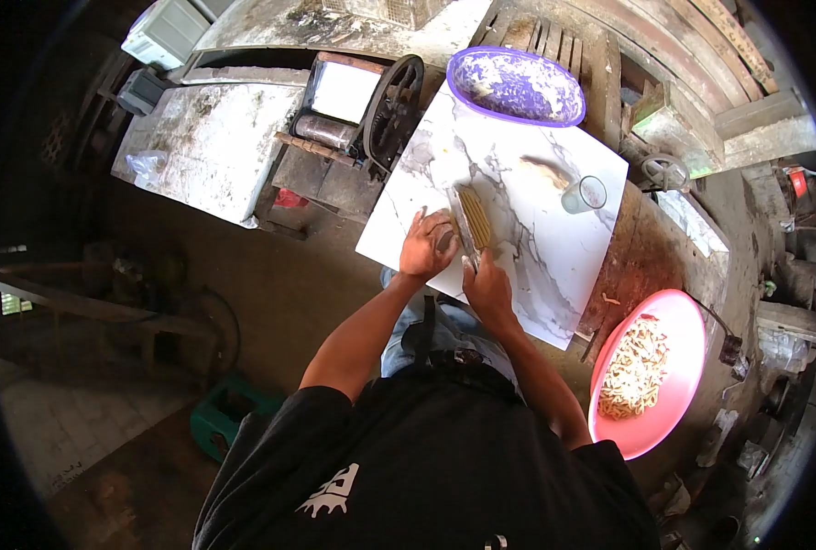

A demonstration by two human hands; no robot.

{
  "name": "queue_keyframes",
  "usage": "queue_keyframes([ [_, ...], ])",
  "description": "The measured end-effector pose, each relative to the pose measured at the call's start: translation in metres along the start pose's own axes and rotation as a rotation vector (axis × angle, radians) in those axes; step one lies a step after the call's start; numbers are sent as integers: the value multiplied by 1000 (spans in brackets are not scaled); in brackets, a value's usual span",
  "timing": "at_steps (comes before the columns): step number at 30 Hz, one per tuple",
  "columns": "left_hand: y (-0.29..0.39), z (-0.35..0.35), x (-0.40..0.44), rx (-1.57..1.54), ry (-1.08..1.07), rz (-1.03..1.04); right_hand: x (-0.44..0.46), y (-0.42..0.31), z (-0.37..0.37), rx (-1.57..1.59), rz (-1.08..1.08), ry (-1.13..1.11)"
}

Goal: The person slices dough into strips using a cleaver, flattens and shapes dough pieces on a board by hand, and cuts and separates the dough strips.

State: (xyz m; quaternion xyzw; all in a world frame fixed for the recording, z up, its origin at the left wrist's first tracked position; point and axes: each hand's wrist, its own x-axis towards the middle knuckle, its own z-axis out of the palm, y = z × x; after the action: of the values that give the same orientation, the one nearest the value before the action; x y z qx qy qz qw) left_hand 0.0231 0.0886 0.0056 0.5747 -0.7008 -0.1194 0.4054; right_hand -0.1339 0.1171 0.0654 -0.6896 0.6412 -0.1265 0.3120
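On the white marbled board, my right hand grips the handle of a long flat blade. Just right of the blade lies a yellowish piece of dough marked with parallel lines. My left hand is at the blade's left side, its fingers bent and pressed down close to it; what lies beneath them is hidden. A clear glass rests near the board's right edge, with a small pale smear of flour beside it.
A purple basin dusted with flour sits at the board's far edge. Left of it stands a roller machine with a dark wheel. A pink basin holding many dough strips is at the right. A green stool stands lower left.
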Motion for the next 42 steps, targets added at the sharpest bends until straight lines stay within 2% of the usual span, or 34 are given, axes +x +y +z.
queue_keyframes([
  [13, -4, 4, -4, 25, -13, 4, 10, -16, -12, -101, -20, -32],
  [16, -6, 5, -5, 18, 3, -9, -4, -16, -15, -43, 26, -30],
  [21, -5, 5, -4, 14, 30, 15, -53, -6, -37, -56, 159, -169],
  [30, -1, 2, -4, 64, 26, -30, -109, 20, -41, -42, 228, -184],
  [36, 2, -2, -3, 140, 58, -66, -99, 13, -33, 68, 150, -101],
  [42, 0, -2, -4, 175, 94, -135, -77, 11, -22, 59, 138, -131],
])
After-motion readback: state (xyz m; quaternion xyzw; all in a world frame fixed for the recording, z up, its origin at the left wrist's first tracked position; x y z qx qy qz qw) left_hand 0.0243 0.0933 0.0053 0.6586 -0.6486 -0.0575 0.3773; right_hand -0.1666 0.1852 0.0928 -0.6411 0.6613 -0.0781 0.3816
